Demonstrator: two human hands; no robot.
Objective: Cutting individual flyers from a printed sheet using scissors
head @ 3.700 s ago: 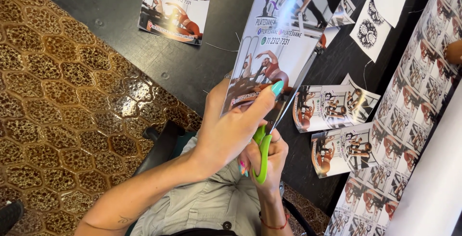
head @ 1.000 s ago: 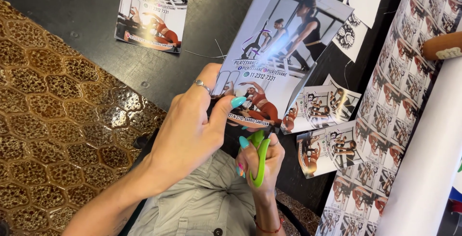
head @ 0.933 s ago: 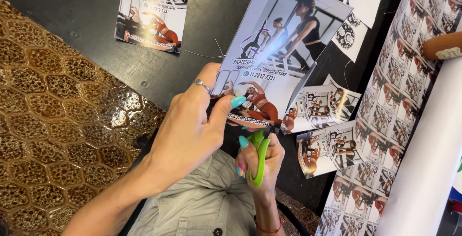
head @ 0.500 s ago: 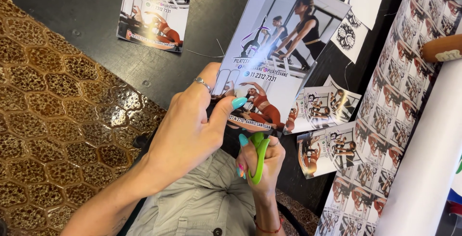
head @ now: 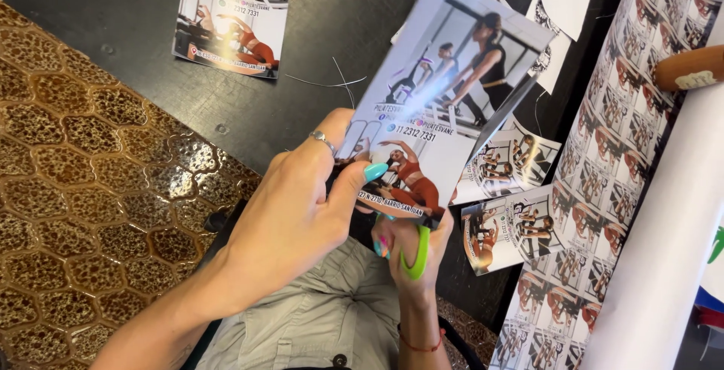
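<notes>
We're holding the glossy printed flyer with exercise photos (head: 445, 106) up off the dark wooden table (head: 151, 61), above the lap. Left hand (head: 302, 211) is closed on the flyer's lower left corner, thumb on the printed face, fingers behind. Right hand (head: 411, 253) is wrapped through the green plastic handles of the scissors (head: 417, 253), just under the flyer's bottom edge; the blades are hidden behind the sheet, so we can't tell if they're apart or together, or where they sit on the paper.

Risks as we see them:
- The flyer is gripped at one corner only, and the upper part is free and tilted. We judge it could flex or twist at the blades and the cut would wander off line.
- The left thumb, with its turquoise nail, lies close to where the scissors meet the edge. With the blades out of sight, a nick is possible.
- Glossy stock looks slippery; a loose pinch could let it slide.
- Glare across the print could hide the edge we follow.

Elsewhere: a second flyer (head: 234, 15) lies flat on the table top left, smaller cut prints (head: 513, 227) lie right of the hands, beside a long uncut printed strip (head: 603, 189).
</notes>
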